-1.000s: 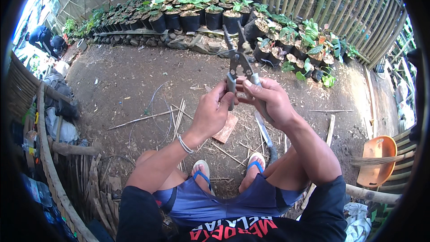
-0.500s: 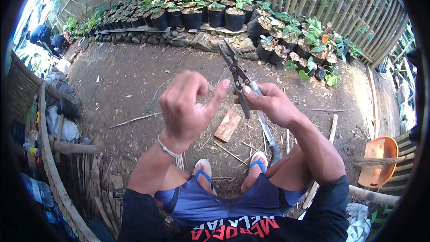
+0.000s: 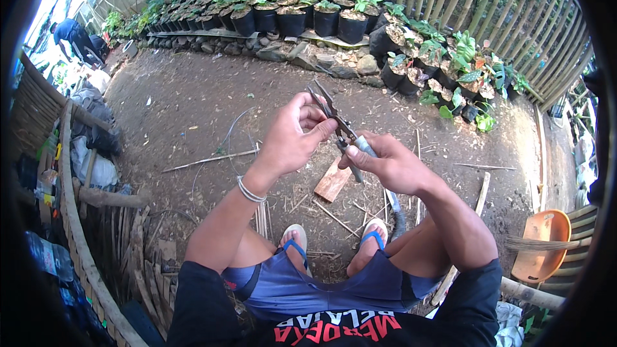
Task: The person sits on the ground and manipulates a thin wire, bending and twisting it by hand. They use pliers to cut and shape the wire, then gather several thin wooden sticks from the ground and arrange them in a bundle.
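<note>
The right hand (image 3: pixel 392 167) is closed round the handles of the metal pliers (image 3: pixel 334 119), held in the air above the dirt ground (image 3: pixel 193 109), while the left hand (image 3: pixel 292 135) pinches at the jaws, so a steady right-hand grip probably serves best.

Right hand (image 3: pixel 385 166) grips pliers (image 3: pixel 334 119) (tips raised) while left hand (image 3: pixel 292 138) pinches near the pivot.

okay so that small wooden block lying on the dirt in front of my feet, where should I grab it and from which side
Take the wooden block across its two long edges, near the middle, coming straight down from above. It lies flat on the dirt, slanted, so only the top face and narrow sides are exposed to the fingers.
</note>
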Motion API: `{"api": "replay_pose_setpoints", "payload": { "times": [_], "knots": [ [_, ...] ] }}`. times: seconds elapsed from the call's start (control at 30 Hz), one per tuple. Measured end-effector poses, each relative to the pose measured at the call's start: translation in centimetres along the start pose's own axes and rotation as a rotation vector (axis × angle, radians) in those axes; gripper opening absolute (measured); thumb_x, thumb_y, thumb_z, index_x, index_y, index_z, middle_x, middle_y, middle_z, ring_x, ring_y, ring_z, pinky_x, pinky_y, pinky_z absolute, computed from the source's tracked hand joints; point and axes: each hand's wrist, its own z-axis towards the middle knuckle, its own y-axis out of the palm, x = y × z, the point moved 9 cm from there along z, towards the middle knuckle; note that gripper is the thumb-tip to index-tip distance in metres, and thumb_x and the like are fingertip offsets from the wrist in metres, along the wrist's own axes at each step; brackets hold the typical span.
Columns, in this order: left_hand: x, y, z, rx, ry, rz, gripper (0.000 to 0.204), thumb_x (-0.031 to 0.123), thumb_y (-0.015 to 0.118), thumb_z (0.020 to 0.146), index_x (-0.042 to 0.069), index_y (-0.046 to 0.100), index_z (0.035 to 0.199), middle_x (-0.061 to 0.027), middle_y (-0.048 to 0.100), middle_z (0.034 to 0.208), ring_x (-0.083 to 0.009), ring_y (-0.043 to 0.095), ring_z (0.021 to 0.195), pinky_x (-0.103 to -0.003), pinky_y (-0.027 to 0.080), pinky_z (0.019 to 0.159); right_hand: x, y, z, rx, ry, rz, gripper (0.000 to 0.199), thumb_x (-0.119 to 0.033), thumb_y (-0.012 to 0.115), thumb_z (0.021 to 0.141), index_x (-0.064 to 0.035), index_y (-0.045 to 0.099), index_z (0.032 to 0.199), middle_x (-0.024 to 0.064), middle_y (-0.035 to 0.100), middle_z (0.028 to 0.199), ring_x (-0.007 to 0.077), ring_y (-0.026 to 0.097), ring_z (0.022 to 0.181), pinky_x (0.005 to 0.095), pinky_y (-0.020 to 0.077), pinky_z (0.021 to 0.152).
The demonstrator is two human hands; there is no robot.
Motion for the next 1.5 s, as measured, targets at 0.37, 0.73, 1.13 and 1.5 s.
{"api": "replay_pose_setpoints", "payload": {
  "times": [0.37,0.73,1.13,1.5],
  "knots": [
    [0.1,0.5,-0.1,-0.071,-0.033,-0.186,0.045,0.015,0.07,0.105,0.002,0.054,0.145,-0.0082,0.067,0.121,-0.0148,0.066,0.115,-0.037,0.056,0.1,0.5,-0.6,-0.9,0.014,0.096,-0.025,0.051,-0.047,0.061,0.108,0.0001,0.079,0.106,0.0058,0.059,0.082,0.016,0.057,0.075,0.0358,0.0453,0.068],
    [-1.6,-3.2,1.4,0.115,-0.064,-0.578,0.024,0.027,0.064,0.109,0.005,0.07,0.117,-0.0059,0.073,0.108,-0.014,0.068,0.1,-0.032,0.053,0.093,0.9,0.6,-1.4,-0.103,0.165,-0.045,0.049,-0.048,0.063,0.107,-0.0026,0.08,0.101,0.0048,0.061,0.08,0.0157,0.06,0.079,0.0349,0.0472,0.072],
    [0.1,-4.5,0.5,0.004,-0.084,-0.345,0.023,0.01,0.05,0.108,-0.002,0.064,0.121,0.0017,0.057,0.084,-0.0062,0.051,0.076,-0.024,0.043,0.07,-0.1,-1.5,-1.2,0.174,0.091,-0.381,0.046,-0.042,0.07,0.103,0.0024,0.072,0.091,0.0151,0.067,0.088,0.0263,0.066,0.079,0.0449,0.0514,0.069],
    [1.9,1.1,-1.4,-0.172,-0.132,-0.194,0.025,0.014,0.046,0.11,-0.001,0.065,0.117,0.0119,0.035,0.07,-0.0002,0.027,0.058,-0.021,0.022,0.05,-5.9,-5.2,-2.7,0.723,-0.612,-0.437,0.04,-0.011,0.089,0.08,-0.0057,0.053,0.065,0.0126,0.076,0.094,0.0195,0.07,0.076,0.0363,0.0546,0.065]
  ]
}}
